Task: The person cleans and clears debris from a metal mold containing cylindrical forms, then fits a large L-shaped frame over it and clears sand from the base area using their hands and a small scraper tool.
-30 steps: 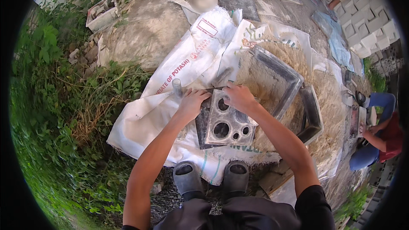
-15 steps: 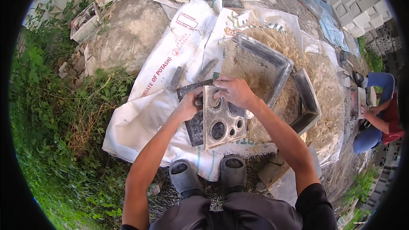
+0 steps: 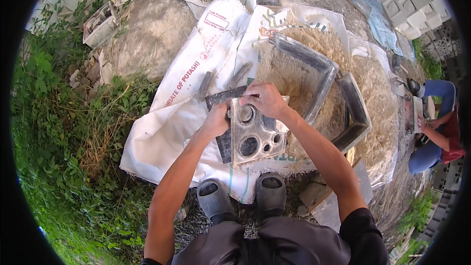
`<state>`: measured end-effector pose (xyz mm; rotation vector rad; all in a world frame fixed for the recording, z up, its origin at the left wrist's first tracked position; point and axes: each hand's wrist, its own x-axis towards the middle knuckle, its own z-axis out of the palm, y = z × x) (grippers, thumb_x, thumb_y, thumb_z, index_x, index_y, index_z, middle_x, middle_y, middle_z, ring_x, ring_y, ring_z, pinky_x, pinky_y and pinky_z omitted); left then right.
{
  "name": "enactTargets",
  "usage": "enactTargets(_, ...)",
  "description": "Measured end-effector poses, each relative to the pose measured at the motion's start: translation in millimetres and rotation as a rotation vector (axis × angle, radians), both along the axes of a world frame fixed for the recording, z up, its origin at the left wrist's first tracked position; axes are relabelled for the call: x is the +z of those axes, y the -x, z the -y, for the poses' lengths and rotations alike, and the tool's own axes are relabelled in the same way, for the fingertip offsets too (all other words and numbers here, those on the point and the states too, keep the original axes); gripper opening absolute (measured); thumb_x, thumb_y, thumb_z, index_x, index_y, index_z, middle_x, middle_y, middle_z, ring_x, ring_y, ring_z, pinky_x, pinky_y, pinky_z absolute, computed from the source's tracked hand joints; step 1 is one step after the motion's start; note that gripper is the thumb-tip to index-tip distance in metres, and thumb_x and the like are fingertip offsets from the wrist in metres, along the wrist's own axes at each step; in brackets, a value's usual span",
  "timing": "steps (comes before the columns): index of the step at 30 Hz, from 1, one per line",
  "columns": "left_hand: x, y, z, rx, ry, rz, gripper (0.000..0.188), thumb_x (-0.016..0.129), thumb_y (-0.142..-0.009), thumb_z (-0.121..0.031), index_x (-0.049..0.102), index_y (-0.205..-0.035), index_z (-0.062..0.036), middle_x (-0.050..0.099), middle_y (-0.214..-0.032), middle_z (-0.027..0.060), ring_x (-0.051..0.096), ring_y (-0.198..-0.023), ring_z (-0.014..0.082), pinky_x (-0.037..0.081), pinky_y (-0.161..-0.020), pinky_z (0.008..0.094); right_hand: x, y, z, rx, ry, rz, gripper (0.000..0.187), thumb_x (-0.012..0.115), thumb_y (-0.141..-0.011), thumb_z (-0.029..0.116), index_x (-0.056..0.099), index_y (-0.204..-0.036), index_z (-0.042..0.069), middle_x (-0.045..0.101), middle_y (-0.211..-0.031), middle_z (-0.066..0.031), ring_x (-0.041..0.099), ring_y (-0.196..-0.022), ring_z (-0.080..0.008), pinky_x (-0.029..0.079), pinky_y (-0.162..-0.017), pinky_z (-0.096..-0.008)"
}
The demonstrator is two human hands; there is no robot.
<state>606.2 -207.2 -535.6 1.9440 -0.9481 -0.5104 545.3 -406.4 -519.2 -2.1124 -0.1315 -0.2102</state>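
Observation:
My left hand (image 3: pixel 217 119) is closed on the left edge of a dusty grey plate with round holes of several sizes (image 3: pixel 258 136). Fingers of my right hand (image 3: pixel 265 100) are bent over the plate's top edge, beside a ring-rimmed hole; their tips are partly hidden. Below my right wrist, a grey rounded piece (image 3: pixel 275 124) shows at the plate's right side. A flat dark board (image 3: pixel 223 146) lies under the plate, mostly covered by it. Just beyond my hands, two short dark bars (image 3: pixel 206 85) rest on a white woven sack (image 3: pixel 167 132).
Sandy powder (image 3: pixel 289 73) is heaped on the sacks at right, with an L-shaped dark frame piece (image 3: pixel 314 63) and another angled frame piece (image 3: pixel 358 105) on it. Green plants (image 3: pixel 73 132) grow at left. A person (image 3: pixel 444 135) works at far right. My shoes (image 3: pixel 271 197) stand at the sack's near edge.
The holed plate has turned so that more of its face shows, with its lower end slightly higher. My right hand has shifted a little along its top edge.

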Motion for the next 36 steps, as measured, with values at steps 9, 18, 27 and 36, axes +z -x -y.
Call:
enactTargets(9,-39.1,4.9,-14.5,-0.046,0.06,-0.228,0.047,0.067,-0.071,0.002,0.061,-0.118,-0.0004,0.062,-0.121,0.0209,0.059,-0.114,0.0345,0.046,-0.096,0.0375,-2.8,4.0,-9.0,-0.011,-0.014,0.059,0.008,0.07,-0.075,0.003,0.073,-0.083,0.004,0.065,-0.081,-0.0108,0.062,-0.077,-0.0283,0.05,-0.07,-0.0373)
enactTargets(18,-14.6,4.8,-5.9,0.035,-0.204,-0.466,0.04,0.057,-0.074,0.011,0.062,-0.113,0.0022,0.064,-0.116,0.0146,0.06,-0.106,0.0179,0.047,-0.092,0.0303,-3.4,9.1,-10.7,0.005,0.003,0.047,0.007,0.071,-0.075,0.007,0.071,-0.082,0.003,0.064,-0.082,-0.0114,0.061,-0.08,-0.0304,0.05,-0.072,-0.0398)
enactTargets(27,-4.3,52.2,-3.2,0.409,0.179,0.085,0.035,0.054,-0.089,-0.001,0.053,-0.124,-0.0014,0.055,-0.123,0.0165,0.054,-0.114,0.0312,0.043,-0.099,0.0377,-13.1,-0.3,-30.5,-0.077,0.331,-0.09,0.012,0.068,-0.08,0.022,0.07,-0.08,0.01,0.064,-0.084,-0.0106,0.064,-0.085,-0.0315,0.049,-0.077,-0.0439)
enactTargets(36,-5.2,48.0,-20.1,0.121,-0.295,0.523,0.064,0.075,-0.074,-0.014,0.041,-0.126,0.0029,0.048,-0.126,0.0211,0.047,-0.116,0.0377,0.041,-0.099,0.0441,16.3,88.2,-16.7,-0.393,0.504,-0.035,0.06,0.074,-0.078,0.032,0.048,-0.127,0.01,0.053,-0.124,-0.0164,0.051,-0.116,-0.0338,0.041,-0.094,-0.0515)
